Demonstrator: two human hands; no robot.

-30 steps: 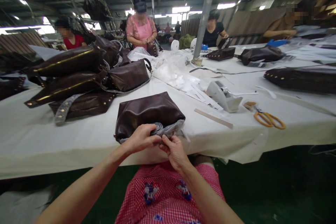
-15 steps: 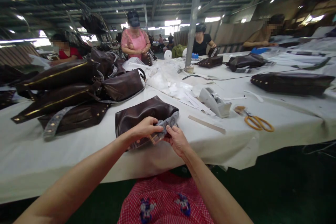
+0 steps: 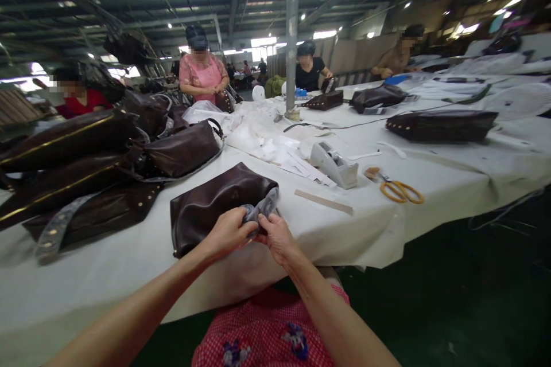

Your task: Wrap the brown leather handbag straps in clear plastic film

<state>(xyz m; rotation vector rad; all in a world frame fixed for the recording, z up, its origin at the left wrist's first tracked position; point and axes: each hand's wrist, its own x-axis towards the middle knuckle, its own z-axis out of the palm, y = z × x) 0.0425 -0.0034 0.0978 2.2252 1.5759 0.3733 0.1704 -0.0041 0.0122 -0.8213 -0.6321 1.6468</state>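
A dark brown leather handbag (image 3: 215, 200) lies near the table's front edge, directly before me. At its right end is a strap wrapped in cloudy plastic film (image 3: 267, 202). My left hand (image 3: 232, 228) pinches this wrapped strap from the left, with the wrist close to the bag's front. From the right, my right hand (image 3: 276, 235) grips the same strap, thumb on top. The two hands almost meet, and the fingertips under the strap are hidden.
Several brown bags (image 3: 81, 183) are piled at the left. A tape dispenser (image 3: 336, 166), orange-handled scissors (image 3: 400, 190) and a beige strip (image 3: 323, 202) lie to the right. A post (image 3: 291, 46) rises behind plastic scraps (image 3: 253, 126). Several people work across the table.
My view has turned a little to the right, so everything sits further left. My hands have drawn closer together on the wrapped strap, and the buckle-like piece seen before is now covered.
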